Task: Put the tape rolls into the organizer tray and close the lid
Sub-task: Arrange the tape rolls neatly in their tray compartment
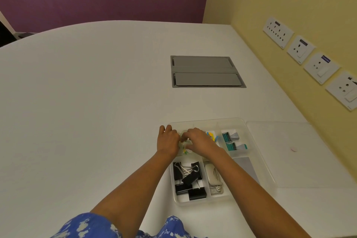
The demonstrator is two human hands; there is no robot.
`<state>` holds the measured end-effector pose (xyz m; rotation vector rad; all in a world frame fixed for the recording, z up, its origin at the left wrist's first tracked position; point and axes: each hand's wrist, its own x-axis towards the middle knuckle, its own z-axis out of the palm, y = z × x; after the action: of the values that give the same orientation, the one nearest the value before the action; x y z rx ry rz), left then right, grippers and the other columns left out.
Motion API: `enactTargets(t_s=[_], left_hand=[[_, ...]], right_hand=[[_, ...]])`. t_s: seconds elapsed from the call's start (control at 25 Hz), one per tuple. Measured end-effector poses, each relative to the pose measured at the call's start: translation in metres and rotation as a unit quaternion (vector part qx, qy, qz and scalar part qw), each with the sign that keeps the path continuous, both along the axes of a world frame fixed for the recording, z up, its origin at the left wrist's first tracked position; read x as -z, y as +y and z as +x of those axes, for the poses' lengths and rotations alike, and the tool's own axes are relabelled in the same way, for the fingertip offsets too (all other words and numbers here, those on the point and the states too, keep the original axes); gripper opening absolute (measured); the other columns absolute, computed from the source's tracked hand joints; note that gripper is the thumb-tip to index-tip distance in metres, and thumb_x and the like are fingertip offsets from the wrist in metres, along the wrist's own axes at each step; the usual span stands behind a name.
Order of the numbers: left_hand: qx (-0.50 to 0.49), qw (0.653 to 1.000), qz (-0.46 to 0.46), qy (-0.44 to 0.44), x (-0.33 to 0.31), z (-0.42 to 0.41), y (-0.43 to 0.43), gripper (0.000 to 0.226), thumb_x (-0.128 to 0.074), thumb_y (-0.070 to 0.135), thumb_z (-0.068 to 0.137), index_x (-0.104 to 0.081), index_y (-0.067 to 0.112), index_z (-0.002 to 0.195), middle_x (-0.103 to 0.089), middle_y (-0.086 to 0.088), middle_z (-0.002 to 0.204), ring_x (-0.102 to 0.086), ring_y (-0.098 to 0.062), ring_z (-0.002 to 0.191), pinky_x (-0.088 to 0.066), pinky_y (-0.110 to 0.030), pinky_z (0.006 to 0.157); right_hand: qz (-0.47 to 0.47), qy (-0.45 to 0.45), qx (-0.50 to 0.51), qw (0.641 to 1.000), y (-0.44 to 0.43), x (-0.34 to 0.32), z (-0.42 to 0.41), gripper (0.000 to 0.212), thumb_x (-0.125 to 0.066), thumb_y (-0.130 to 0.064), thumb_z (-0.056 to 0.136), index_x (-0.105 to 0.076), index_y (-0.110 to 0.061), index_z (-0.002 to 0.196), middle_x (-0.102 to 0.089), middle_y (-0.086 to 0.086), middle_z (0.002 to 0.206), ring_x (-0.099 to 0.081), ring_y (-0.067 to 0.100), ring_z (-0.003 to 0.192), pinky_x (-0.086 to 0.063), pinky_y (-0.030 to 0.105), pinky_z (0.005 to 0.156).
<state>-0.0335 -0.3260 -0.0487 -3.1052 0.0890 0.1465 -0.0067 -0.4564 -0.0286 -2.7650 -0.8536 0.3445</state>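
Observation:
A clear plastic organizer tray (257,162) lies on the white table in front of me. Its clear lid (293,152) rests flat on the table to the tray's right. My left hand (167,139) and my right hand (199,140) meet over the tray's far left compartment. Their fingers close around a clear tape roll (185,142) with pale green and yellow marks, mostly hidden under the fingers. Two teal tape dispensers (230,141) lie in the far right compartment.
Black binder clips (188,178) fill the near left compartment, a stapler (212,177) lies beside them, and coloured sticky flags (211,135) sit near my right hand. A grey cable hatch (206,71) is set into the table beyond. Wall sockets (309,54) line the yellow wall on the right.

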Motion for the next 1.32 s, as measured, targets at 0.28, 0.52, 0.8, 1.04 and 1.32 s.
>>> enactTargets(t_s=[0.28,0.52,0.8,1.04,1.32], left_hand=[[0.001,1.000,0.007,-0.001,-0.001,0.000,0.000,0.027,-0.056,0.027,0.092,-0.067,0.018,0.115,-0.065,0.001,0.119,-0.042,-0.020,0.123,-0.027,-0.036,0.106],[0.001,1.000,0.018,0.005,-0.001,0.000,-0.001,0.028,-0.056,0.029,0.092,-0.067,0.018,0.116,-0.065,0.001,0.119,-0.043,-0.020,0.123,-0.026,-0.036,0.107],[0.002,1.000,-0.009,-0.008,-0.002,-0.002,0.001,0.028,-0.050,0.027,0.095,-0.066,0.015,0.115,-0.066,0.000,0.117,-0.044,-0.021,0.119,-0.026,-0.036,0.106],[0.004,1.000,-0.002,0.000,-0.004,-0.002,0.001,0.032,-0.047,0.032,0.096,-0.067,0.015,0.114,-0.067,0.000,0.116,-0.043,-0.021,0.120,-0.026,-0.037,0.106],[0.001,1.000,0.006,0.004,-0.001,-0.002,0.001,0.034,-0.046,0.034,0.097,-0.067,0.014,0.116,-0.067,0.000,0.117,-0.042,-0.021,0.122,-0.025,-0.038,0.109]], right_hand=[[-0.065,-0.009,-0.048,0.997,-0.003,-0.001,-0.003,0.034,-0.072,-0.022,0.080,-0.063,-0.017,0.113,-0.063,0.006,0.117,-0.053,0.025,0.111,-0.043,0.036,0.092],[-0.088,-0.010,-0.049,0.995,0.001,-0.001,-0.002,0.037,-0.071,-0.021,0.082,-0.061,-0.015,0.117,-0.062,0.009,0.119,-0.052,0.027,0.113,-0.042,0.037,0.092],[-0.042,-0.062,0.019,0.997,-0.002,0.001,0.011,0.038,-0.057,-0.011,0.090,-0.054,-0.010,0.128,-0.058,0.010,0.128,-0.048,0.027,0.119,-0.040,0.035,0.098],[-0.102,-0.068,-0.017,0.992,0.012,0.005,0.020,0.037,-0.055,-0.006,0.090,-0.056,-0.009,0.128,-0.062,0.011,0.124,-0.049,0.027,0.119,-0.045,0.037,0.095],[-0.111,-0.072,-0.010,0.991,0.014,0.011,0.022,0.037,-0.053,-0.006,0.092,-0.055,-0.011,0.129,-0.064,0.014,0.121,-0.050,0.029,0.118,-0.047,0.038,0.094]])
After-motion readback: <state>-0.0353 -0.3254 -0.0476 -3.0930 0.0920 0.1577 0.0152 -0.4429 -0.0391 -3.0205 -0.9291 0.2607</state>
